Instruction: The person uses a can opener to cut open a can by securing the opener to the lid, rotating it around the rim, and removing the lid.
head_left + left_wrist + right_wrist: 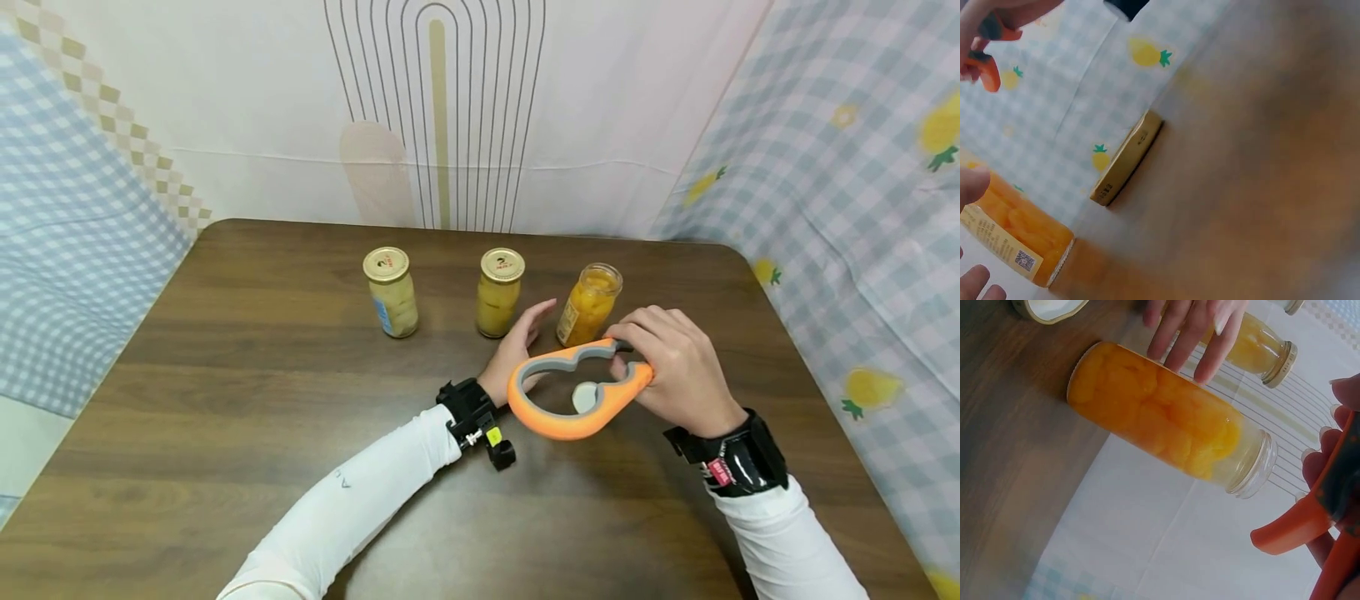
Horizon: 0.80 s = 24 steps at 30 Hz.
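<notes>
My right hand (675, 362) grips an orange-and-grey jar opener (558, 427) by its handle end, holding it above the table. Through the opener's loop a lid (585, 397) shows on the table; it has a gold side (1129, 159) and its white inside faces up. An uncapped glass jar of orange fruit (1154, 412) stands upright just beyond the opener. My left hand (513, 358) is beside that jar, fingers extended; the opener covers part of the hand. In the right wrist view, the left fingers (1194, 337) overlap the jar's edge; whether they touch it I cannot tell.
Two lidded jars of pale yellow contents stand to the left: one jar (498, 304) near my left fingertips, another jar (395, 308) farther left. The brown wooden table (247, 375) ends at a patterned cloth (262, 108) behind and checked cloth (840, 250) on the right.
</notes>
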### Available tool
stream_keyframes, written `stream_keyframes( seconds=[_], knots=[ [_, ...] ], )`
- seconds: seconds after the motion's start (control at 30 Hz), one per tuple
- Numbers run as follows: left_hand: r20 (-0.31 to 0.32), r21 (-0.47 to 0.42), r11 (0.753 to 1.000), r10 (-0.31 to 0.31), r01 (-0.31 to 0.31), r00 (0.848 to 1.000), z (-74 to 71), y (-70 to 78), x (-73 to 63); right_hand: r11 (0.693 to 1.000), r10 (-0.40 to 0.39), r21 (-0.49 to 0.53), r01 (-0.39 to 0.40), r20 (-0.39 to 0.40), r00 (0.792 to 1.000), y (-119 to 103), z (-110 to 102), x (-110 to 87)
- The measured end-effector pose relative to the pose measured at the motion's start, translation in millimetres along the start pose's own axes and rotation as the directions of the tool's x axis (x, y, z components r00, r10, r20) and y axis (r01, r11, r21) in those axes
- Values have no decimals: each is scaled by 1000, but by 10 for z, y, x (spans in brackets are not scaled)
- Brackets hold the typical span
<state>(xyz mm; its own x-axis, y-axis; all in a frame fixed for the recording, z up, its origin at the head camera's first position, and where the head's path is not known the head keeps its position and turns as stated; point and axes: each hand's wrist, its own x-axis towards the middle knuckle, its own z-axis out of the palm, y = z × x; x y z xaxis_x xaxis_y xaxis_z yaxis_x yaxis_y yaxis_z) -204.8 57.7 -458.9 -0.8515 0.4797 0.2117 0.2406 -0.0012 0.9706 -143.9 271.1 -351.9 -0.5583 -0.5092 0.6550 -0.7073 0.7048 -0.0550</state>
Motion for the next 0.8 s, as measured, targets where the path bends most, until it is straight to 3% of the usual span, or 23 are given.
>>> stream_keyframes(
  seconds=[0.13, 0.23, 0.3, 0.43, 0.53, 0.63, 0.7, 0.8],
  knots=[
    [-94, -12, 1000, 4, -5, 996, -40, 17, -129, 1000, 6, 1, -6, 18, 1000, 3, -13, -4],
    [-234, 12, 1000, 4, -1, 972, -48, 75, -206, 1000, 7, -4, -7, 23, 1000, 4, -21, -8],
    [-339, 13, 1000, 10, -5, 941, -52, 110, -247, 1000, 8, -6, -8, 25, 1000, 5, -25, -13],
    [-519, 19, 998, 55, -53, 853, -76, 163, -305, 1000, 13, -9, -13, 37, 999, 1, -34, -15],
    [-607, 71, 995, 95, -65, 789, -105, 172, -312, 1000, 14, -8, -13, 44, 999, -2, -37, -10],
    [-654, 129, 990, 120, -46, 747, -136, 149, -295, 1000, 14, -5, -14, 51, 999, -8, -40, -3],
    [-661, 148, 989, 123, -32, 740, -161, 129, -281, 1000, 15, -2, -15, 56, 998, -14, -43, 1],
    [-641, 153, 988, 105, -7, 761, -208, 104, -248, 1000, 12, 3, -13, 57, 998, -26, -42, 9]
  ],
)
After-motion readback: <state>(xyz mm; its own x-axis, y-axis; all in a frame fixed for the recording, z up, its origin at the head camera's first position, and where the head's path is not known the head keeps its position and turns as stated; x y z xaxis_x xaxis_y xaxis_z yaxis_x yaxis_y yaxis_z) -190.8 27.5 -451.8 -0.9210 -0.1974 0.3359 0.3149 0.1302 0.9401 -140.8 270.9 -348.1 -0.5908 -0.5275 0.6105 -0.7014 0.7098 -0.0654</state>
